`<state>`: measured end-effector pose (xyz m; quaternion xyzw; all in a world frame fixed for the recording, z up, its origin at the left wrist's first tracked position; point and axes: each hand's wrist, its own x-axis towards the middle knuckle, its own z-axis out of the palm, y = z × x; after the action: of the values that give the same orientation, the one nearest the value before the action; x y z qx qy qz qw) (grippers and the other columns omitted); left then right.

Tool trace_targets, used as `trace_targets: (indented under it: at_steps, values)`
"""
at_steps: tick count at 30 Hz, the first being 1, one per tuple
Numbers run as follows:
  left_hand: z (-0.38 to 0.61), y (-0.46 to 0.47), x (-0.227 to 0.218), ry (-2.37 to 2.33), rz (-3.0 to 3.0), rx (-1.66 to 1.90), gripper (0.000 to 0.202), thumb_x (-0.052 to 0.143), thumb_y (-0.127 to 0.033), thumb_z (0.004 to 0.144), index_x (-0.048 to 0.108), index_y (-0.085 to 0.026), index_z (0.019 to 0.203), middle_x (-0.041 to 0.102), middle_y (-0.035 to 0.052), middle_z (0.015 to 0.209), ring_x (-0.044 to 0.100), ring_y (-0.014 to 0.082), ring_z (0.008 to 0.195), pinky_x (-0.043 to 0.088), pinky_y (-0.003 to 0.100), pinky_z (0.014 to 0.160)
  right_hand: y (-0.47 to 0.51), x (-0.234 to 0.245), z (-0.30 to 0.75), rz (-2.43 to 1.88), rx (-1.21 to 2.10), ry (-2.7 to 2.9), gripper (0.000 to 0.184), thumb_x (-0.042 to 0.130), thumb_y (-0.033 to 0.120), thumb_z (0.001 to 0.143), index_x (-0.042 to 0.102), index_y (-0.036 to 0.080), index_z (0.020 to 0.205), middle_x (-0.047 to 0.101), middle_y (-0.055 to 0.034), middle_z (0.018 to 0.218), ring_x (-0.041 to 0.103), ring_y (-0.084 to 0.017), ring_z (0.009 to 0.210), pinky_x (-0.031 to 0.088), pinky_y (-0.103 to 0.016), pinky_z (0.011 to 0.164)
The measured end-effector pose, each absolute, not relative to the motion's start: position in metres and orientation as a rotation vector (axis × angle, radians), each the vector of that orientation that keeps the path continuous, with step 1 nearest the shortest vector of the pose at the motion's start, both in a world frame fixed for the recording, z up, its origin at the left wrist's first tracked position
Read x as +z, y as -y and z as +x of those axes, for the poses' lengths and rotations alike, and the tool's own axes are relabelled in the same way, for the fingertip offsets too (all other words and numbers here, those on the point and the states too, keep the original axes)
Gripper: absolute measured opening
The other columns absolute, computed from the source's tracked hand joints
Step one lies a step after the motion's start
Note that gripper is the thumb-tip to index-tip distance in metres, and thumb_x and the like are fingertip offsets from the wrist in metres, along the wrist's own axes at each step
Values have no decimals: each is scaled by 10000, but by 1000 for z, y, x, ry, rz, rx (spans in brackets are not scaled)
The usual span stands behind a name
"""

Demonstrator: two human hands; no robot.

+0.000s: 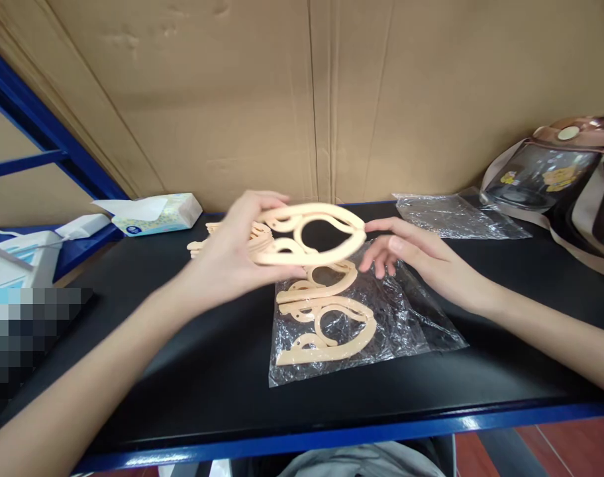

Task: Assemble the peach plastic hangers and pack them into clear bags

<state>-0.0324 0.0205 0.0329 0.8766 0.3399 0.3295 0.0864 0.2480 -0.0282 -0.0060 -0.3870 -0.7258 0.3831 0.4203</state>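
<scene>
A beige folding clothes hanger (339,255), folded up, is gripped in my left hand (235,242) above the table. My right hand (416,255) has its fingers apart at the hanger's right end; the index fingertip is at its tip, and I cannot tell whether it touches. Below lies a clear plastic bag (406,324) with more folded beige hangers (332,324) on or in it; which of the two I cannot tell. Behind my left hand, partly hidden, more beige hangers (202,246) are on the table.
The black table (207,391) has a blue front edge. At the back left are a tissue pack (183,211) and a white adapter (86,225) with cable. Another clear bag (451,215) lies back right, near a strapped drink bottle (555,169). Cardboard (232,99) stands behind.
</scene>
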Motion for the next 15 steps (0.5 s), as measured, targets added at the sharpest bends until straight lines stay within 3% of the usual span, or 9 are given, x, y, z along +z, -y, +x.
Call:
trace_targets:
  at_steps: [5,15]
  values:
    - [-12,2,18,-1003,2741,845,669,726,-586,737,447,-241,1238,562,68,1189,577,261,1070,492,397,902,34,3,244,-996,1150,1780,424,645,377,875,550,214,1255,683,4,722,597,-135,617,485,-289,573]
    - [-20,-6,20,-1009,2731,767,638,648,-524,839,427,-270,1380,541,56,1273,530,252,1150,428,408,1011,25,6,254,-1069,1065,1711,460,640,364,869,552,223,1297,678,21,643,575,-136,578,479,-282,563]
